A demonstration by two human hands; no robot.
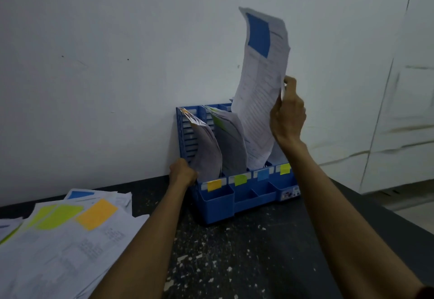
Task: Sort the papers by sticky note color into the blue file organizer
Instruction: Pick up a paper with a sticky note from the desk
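Note:
The blue file organizer (pixel 216 201) stands against the wall, its front marked with orange, green, blue and yellow sticky notes. My right hand (pixel 287 115) pinches the right edge of a paper with a blue sticky note (pixel 258 101), held upright with its bottom end in the slot behind the blue marker. My left hand (pixel 182 173) grips the organizer's left front corner. Curled papers sit in the orange slot (pixel 206 148) and the green slot (pixel 231 143).
A loose pile of papers (pixel 65 235) with green, orange and blue sticky notes lies at the left on the dark speckled table (pixel 246 251). A white wall rises right behind the organizer. The table's right edge drops to the floor.

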